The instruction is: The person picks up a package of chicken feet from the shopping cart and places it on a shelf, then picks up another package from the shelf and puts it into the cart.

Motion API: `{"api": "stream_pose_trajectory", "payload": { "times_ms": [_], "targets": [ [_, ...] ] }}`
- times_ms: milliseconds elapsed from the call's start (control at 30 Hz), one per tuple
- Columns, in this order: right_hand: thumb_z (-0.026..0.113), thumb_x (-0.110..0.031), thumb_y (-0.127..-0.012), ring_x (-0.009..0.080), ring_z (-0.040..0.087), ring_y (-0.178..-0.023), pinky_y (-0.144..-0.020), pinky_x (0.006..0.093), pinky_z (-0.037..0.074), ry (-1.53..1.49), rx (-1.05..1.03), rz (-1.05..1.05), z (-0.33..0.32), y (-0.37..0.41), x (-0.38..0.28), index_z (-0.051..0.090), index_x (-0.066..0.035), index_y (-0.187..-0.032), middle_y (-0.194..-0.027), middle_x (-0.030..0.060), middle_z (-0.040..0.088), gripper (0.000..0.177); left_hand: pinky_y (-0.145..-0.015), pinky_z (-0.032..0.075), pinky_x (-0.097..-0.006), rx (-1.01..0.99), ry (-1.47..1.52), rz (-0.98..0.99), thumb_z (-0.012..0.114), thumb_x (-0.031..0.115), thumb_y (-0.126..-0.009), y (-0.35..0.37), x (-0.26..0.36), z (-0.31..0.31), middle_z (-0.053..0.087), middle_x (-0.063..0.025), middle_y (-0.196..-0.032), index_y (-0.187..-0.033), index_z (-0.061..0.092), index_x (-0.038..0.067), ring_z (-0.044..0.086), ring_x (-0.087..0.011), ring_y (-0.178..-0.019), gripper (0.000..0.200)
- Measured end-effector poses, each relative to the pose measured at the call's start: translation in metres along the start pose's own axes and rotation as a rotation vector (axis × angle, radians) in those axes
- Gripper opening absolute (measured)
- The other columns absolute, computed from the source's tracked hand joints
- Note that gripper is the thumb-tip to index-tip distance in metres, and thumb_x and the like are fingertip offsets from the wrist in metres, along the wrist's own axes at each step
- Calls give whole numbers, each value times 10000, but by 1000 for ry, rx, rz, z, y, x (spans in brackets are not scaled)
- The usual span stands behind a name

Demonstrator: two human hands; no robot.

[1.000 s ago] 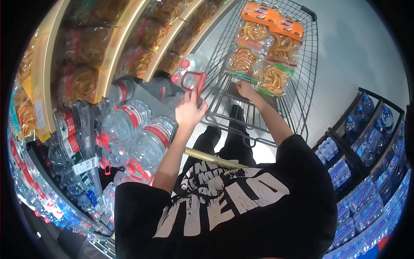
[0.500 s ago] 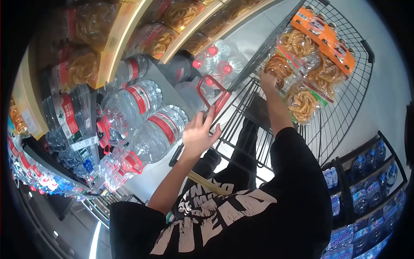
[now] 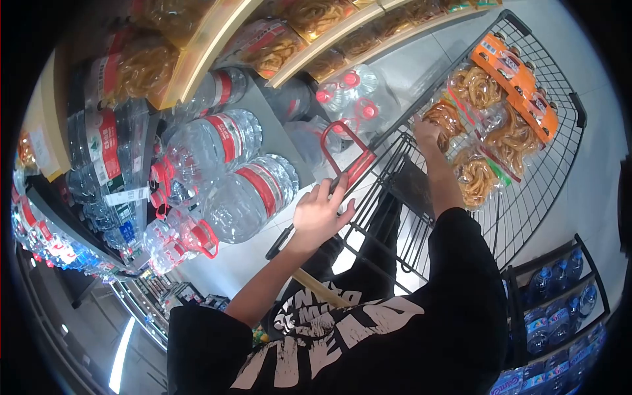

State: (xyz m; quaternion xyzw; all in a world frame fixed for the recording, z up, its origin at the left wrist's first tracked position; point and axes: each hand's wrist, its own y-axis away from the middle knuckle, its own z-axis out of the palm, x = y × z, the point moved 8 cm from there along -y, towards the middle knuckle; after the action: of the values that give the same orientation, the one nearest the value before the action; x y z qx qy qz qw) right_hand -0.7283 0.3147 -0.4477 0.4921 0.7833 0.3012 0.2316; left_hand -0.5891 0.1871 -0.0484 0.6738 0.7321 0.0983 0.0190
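My left hand (image 3: 322, 210) lies at the near end of the wire shopping cart (image 3: 526, 220), beside its red handle piece (image 3: 357, 170), with its fingers spread. Inside the cart, my right hand (image 3: 426, 133) touches the left edge of a clear bag of brown twisted snacks (image 3: 445, 121), its fingertips partly hidden. More such bags lie around it: one above (image 3: 479, 87), one to the right (image 3: 513, 139) and one below (image 3: 475, 178). An orange carton of bottles (image 3: 517, 82) rests along the cart's far side.
Large water bottles (image 3: 253, 197) with red caps and labels stand on the left, with more jugs (image 3: 365, 99) on the floor beside the cart. Shelves of bagged snacks (image 3: 270, 49) run along the top. A rack of blue-tinted bottles (image 3: 556, 322) is at the lower right.
The cart and its goods appear farther right and slightly lower in view. Both hands have shifted right with it, my right hand still at the same snack bag.
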Motion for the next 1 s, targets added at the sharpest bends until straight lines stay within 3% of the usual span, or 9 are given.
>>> {"api": "stream_pose_trajectory", "payload": {
  "times_ms": [67, 267, 567, 633, 700, 767, 833, 900, 1000],
  "targets": [
    [382, -206, -907, 287, 589, -982, -781, 470, 435, 30, 60, 2, 11, -20, 1, 407, -271, -1279, -1103, 106, 568, 378, -481, 470, -315, -23, -7, -8, 650, 274, -719, 1, 0, 2, 529, -76, -822, -1119, 558, 89, 583, -207, -578, 450],
    [449, -182, -866, 260, 643, -871, -666, 390, 516, 29, 59, -82, 9, -22, -7, 501, -202, -1183, -969, 113, 642, 322, -498, 463, -315, 2, 51, -32, 639, 304, -736, 11, -9, 5, 496, -67, -794, -1137, 555, 102, 561, -200, -608, 457],
    [635, -174, -741, 318, 635, -835, -701, 413, 520, 71, 73, -221, -51, 65, -3, 467, -88, -1144, -923, 156, 636, 445, -532, 469, -310, 70, 113, -22, 586, 342, -767, 29, -21, -3, 497, -80, -799, -1124, 525, 82, 561, -202, -612, 446],
    [605, -174, -759, 337, 619, -865, -734, 417, 495, -43, 142, -165, -69, 97, 12, 499, -69, -1065, -902, 161, 628, 340, -538, 470, -314, 104, 133, -39, 584, 341, -768, 34, -25, -2, 498, -86, -809, -1120, 520, 79, 564, -207, -618, 443],
    [540, -156, -794, 358, 590, -911, -758, 418, 464, -547, 123, 84, -81, 130, 45, 521, -47, -1003, -883, 183, 613, 236, -557, 471, -332, 149, 208, -38, 583, 329, -763, 36, -27, 6, 506, -93, -850, -1080, 509, 66, 577, -228, -660, 418],
    [454, -123, -833, 397, 549, -935, -761, 421, 431, -442, 443, -325, -137, 201, 20, 529, -21, -1006, -891, 202, 585, 214, -606, 470, -344, 151, 213, -53, 582, 302, -754, 35, -27, 3, 510, -105, -874, -1054, 505, 58, 576, -239, -732, 395],
    [413, -64, -837, 424, 525, -918, -743, 439, 412, -391, 624, -467, -173, 261, 3, 507, -15, -1050, -966, 221, 549, 238, -679, 463, -357, 174, 207, -24, 588, 284, -743, 36, -30, 2, 514, -113, -895, -1019, 500, 56, 565, -245, -844, 369],
    [439, -26, -840, 435, 504, -914, -733, 468, 409, -333, 733, -447, -204, 305, -8, 494, -1, -1063, -1056, 239, 490, 231, -702, 457, -356, 238, 196, -14, 595, 292, -743, 37, -34, 0, 516, -108, -892, -1009, 499, 63, 556, -240, -884, 365],
    [453, 67, -839, 341, 509, -1000, -785, 409, 446, -318, 984, -472, -274, 403, -46, 503, -5, -1058, -1067, 166, 497, 236, -765, 441, -375, 486, 328, 160, 591, 268, -753, 57, -32, -30, 519, -114, -903, -1029, 499, 59, 537, -244, -944, 358]
  ]
}}
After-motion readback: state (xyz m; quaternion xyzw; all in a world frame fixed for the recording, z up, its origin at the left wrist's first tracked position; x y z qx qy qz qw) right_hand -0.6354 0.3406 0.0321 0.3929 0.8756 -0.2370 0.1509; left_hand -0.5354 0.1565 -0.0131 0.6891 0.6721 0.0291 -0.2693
